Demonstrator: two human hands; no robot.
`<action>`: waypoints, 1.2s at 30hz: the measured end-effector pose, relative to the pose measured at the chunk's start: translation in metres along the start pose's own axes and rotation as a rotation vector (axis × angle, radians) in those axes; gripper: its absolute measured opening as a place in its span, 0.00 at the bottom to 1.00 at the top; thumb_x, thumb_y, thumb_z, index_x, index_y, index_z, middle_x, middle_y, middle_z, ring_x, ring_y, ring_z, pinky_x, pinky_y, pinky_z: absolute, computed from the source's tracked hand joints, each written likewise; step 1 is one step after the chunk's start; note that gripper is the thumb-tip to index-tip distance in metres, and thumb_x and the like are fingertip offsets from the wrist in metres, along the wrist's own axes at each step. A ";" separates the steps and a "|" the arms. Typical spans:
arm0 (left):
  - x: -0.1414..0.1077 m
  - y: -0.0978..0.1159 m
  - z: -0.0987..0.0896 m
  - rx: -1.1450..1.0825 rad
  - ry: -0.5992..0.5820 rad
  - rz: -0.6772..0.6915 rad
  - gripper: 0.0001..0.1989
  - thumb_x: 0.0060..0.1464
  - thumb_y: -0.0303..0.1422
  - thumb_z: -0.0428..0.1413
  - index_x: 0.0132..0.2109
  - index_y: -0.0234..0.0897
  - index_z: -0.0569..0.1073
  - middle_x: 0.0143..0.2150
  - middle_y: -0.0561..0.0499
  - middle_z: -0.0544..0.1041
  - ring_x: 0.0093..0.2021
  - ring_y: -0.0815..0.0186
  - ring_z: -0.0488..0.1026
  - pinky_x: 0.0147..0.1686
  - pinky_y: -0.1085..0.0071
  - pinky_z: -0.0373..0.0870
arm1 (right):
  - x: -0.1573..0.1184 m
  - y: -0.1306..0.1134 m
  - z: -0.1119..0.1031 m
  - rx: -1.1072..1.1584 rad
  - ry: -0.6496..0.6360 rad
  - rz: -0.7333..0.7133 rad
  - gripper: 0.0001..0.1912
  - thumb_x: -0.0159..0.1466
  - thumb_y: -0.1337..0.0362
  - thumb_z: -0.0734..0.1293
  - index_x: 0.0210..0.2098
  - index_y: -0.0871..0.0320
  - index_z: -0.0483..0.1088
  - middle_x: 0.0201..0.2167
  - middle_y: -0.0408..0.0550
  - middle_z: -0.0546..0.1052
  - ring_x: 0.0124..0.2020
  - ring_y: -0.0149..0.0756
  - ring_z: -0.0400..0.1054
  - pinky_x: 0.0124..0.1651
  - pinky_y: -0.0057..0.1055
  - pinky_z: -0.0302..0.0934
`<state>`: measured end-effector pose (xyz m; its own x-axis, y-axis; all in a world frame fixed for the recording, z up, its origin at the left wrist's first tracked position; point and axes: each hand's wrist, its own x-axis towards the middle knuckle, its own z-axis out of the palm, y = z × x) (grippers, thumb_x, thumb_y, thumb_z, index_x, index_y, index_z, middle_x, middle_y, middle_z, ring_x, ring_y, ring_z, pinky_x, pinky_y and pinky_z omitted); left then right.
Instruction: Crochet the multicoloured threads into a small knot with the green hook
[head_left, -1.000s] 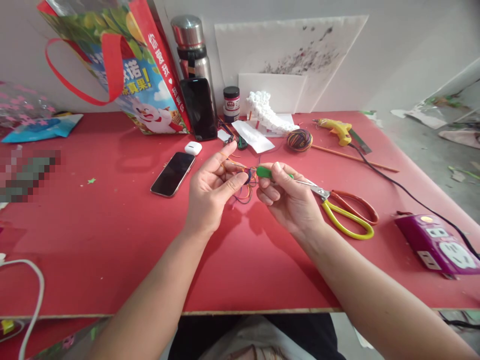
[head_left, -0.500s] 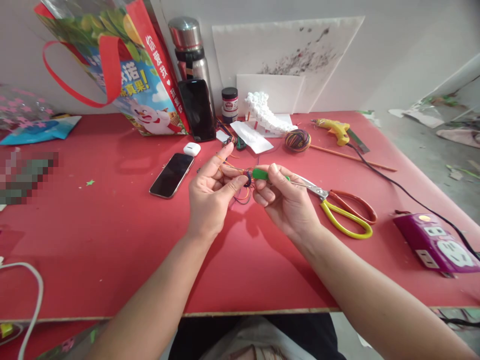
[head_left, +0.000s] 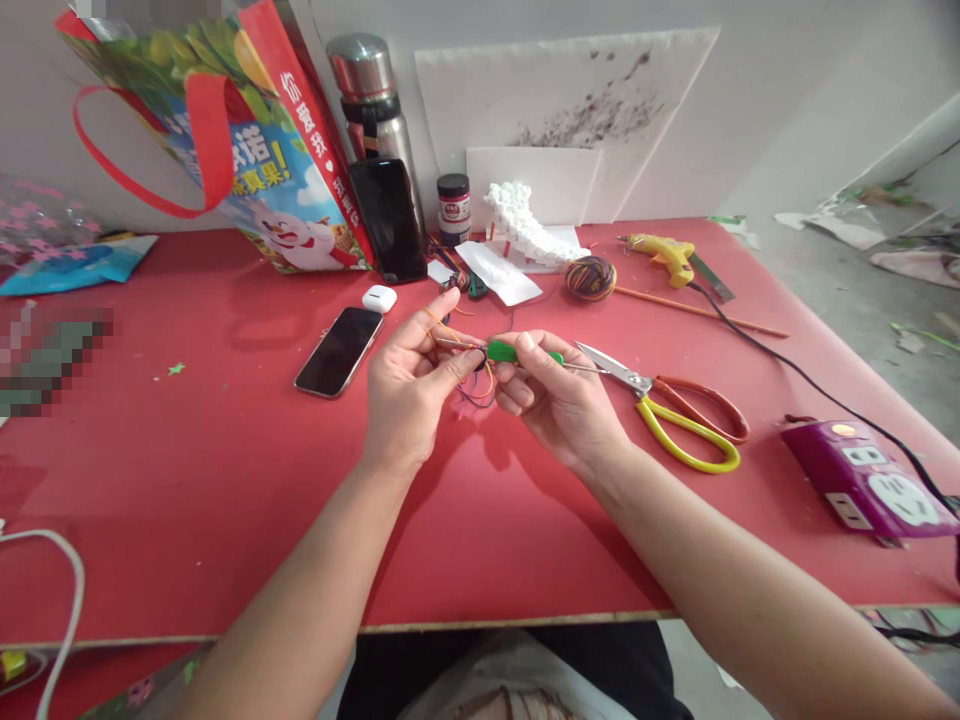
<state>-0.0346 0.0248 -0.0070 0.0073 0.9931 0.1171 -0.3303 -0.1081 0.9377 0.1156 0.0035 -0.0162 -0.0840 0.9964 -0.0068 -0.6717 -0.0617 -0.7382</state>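
Note:
My left hand [head_left: 409, 385] pinches a small dark piece of yarn work [head_left: 480, 360] between thumb and fingers, and orange yarn runs over its raised index finger. Loose yarn ends [head_left: 480, 393] hang below the piece. My right hand [head_left: 559, 390] grips a crochet hook by its green handle [head_left: 504, 351]; one metal end points at the yarn by my left fingertips, the other sticks out to the right. Scissors [head_left: 641, 385] with red and yellow handles lie just right of my right hand. A multicoloured yarn ball [head_left: 590, 278] rests behind.
Behind my hands stand a gift bag [head_left: 289, 200], a steel flask [head_left: 371, 100], an upright phone [head_left: 388, 220], a jar [head_left: 454, 205] and a white beaded piece [head_left: 529, 225]. A phone [head_left: 339, 350] lies left, a glue gun [head_left: 664, 258] and purple power strip [head_left: 870, 480] right.
The hook has shifted slightly left, its metal tip now reaching past the yarn work along my left fingers. The whole view has moved a little.

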 end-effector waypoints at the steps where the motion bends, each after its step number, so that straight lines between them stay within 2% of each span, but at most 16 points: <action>1: 0.000 0.000 0.000 0.003 0.002 -0.009 0.28 0.45 0.26 0.76 0.55 0.44 0.86 0.34 0.55 0.83 0.36 0.70 0.80 0.41 0.75 0.78 | 0.000 0.000 0.000 -0.001 -0.004 -0.003 0.17 0.56 0.53 0.85 0.33 0.57 0.82 0.24 0.41 0.78 0.20 0.24 0.60 0.25 0.27 0.65; 13: 0.000 -0.001 -0.002 0.002 -0.013 -0.041 0.29 0.45 0.26 0.76 0.56 0.43 0.86 0.33 0.56 0.82 0.34 0.71 0.80 0.40 0.74 0.80 | 0.001 -0.002 0.001 -0.029 0.017 -0.003 0.17 0.56 0.53 0.85 0.33 0.57 0.82 0.23 0.40 0.77 0.20 0.24 0.59 0.25 0.28 0.65; 20: -0.001 0.001 -0.001 -0.014 -0.016 -0.055 0.28 0.45 0.25 0.75 0.55 0.43 0.86 0.32 0.57 0.80 0.32 0.72 0.77 0.37 0.75 0.77 | -0.001 0.001 0.002 -0.023 0.003 -0.001 0.16 0.58 0.52 0.84 0.35 0.55 0.82 0.24 0.40 0.77 0.20 0.25 0.59 0.25 0.28 0.65; 28: 0.000 0.003 -0.001 -0.031 -0.002 -0.061 0.23 0.48 0.27 0.74 0.53 0.44 0.86 0.32 0.56 0.78 0.34 0.71 0.76 0.41 0.73 0.77 | 0.001 0.000 0.000 -0.039 0.007 0.002 0.15 0.56 0.52 0.84 0.34 0.55 0.83 0.24 0.40 0.78 0.20 0.25 0.60 0.26 0.28 0.65; 36: -0.001 0.001 -0.002 -0.004 -0.018 -0.020 0.28 0.47 0.26 0.74 0.56 0.44 0.85 0.35 0.56 0.78 0.35 0.70 0.77 0.39 0.73 0.77 | -0.002 0.003 -0.004 -0.100 -0.032 -0.050 0.14 0.62 0.52 0.82 0.42 0.53 0.87 0.27 0.41 0.79 0.22 0.26 0.65 0.29 0.30 0.68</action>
<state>-0.0372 0.0240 -0.0072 0.0305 0.9941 0.1042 -0.3341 -0.0881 0.9384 0.1171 0.0015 -0.0212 -0.0766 0.9957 0.0524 -0.5992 -0.0040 -0.8006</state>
